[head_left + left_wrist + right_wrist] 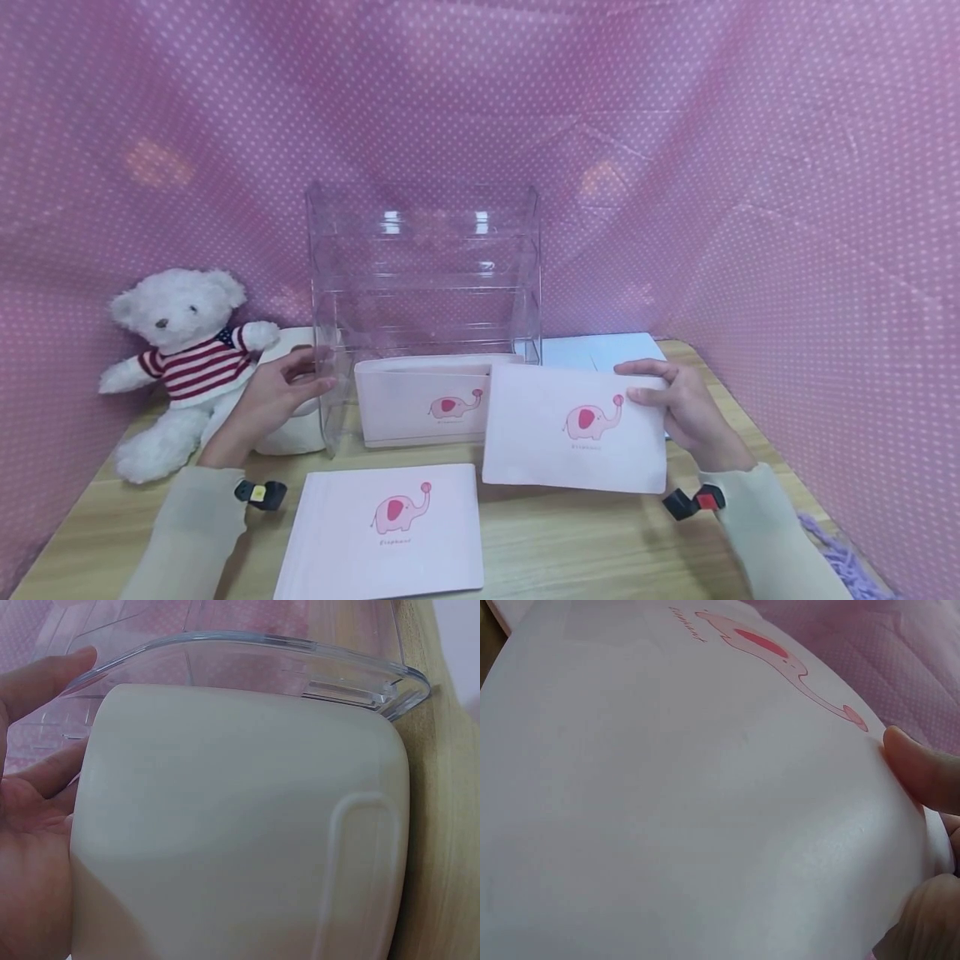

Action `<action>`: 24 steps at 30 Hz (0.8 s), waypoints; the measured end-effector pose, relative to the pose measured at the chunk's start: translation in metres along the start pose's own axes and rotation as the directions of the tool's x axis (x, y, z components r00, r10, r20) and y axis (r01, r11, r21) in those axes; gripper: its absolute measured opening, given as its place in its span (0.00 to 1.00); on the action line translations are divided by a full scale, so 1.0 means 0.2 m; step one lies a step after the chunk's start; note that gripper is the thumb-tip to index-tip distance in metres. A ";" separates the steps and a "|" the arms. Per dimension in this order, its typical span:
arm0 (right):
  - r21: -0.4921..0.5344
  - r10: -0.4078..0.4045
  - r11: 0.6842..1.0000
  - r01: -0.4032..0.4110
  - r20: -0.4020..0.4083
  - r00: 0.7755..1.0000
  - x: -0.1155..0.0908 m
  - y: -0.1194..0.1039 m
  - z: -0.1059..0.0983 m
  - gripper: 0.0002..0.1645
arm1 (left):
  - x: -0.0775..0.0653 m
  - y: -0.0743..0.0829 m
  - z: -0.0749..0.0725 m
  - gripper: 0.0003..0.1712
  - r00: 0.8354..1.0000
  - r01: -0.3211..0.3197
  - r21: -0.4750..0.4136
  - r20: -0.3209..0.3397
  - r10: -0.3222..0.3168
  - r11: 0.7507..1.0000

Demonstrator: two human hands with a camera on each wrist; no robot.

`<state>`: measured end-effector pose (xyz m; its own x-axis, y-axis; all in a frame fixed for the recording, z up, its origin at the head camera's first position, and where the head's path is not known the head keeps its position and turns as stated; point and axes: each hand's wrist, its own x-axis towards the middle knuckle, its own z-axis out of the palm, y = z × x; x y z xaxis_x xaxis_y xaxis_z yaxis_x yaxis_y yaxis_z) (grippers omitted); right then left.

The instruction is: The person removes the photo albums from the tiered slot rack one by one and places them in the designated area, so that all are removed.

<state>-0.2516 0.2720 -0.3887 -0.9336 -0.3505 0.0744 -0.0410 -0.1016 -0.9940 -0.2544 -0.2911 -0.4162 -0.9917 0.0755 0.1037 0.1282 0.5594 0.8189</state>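
Note:
My right hand (693,408) pinches the right edge of a white booklet (525,442) with a pink elephant on its cover. In the right wrist view, the thumb (922,772) presses the cover (667,795), which bows slightly. My left hand (273,396) grips the left side of a clear plastic rack (427,308), thumb (52,679) at the panel's edge (247,636) and fingers outside it. A matching elephant booklet (405,417) stands upright in the rack's lowest level, its right part hidden by the held one. Another elephant booklet (352,575) lies flat in front.
A white teddy bear (180,317) in a striped sweater sits at the left. Beside the rack stands a cream rounded object (225,795). A pale blue-white flat item (600,346) lies behind the held booklet. Pink dotted cloth (675,167) surrounds the wooden table (585,550).

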 end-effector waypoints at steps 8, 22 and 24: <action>-0.026 0.024 0.999 -0.023 0.010 1.000 -0.02 0.03 -0.01 0.19 | 0.00 0.01 0.00 0.39 1.000 0.001 0.008 -0.001 -0.001 1.000; -0.035 0.085 0.996 -0.085 0.025 0.996 -0.04 0.09 -0.04 0.18 | 0.01 -0.02 0.00 0.39 1.000 0.005 0.001 0.003 -0.005 1.000; -0.024 0.098 0.995 -0.097 0.033 0.995 -0.04 0.10 -0.04 0.18 | 0.01 -0.02 0.00 0.39 1.000 0.004 -0.005 0.006 -0.004 1.000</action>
<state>-0.2474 0.2801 -0.4092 -0.9208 -0.3896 -0.0203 0.0409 -0.0446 -0.9982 -0.2570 -0.2930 -0.4193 -0.9922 0.0780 0.0977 0.1246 0.5558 0.8219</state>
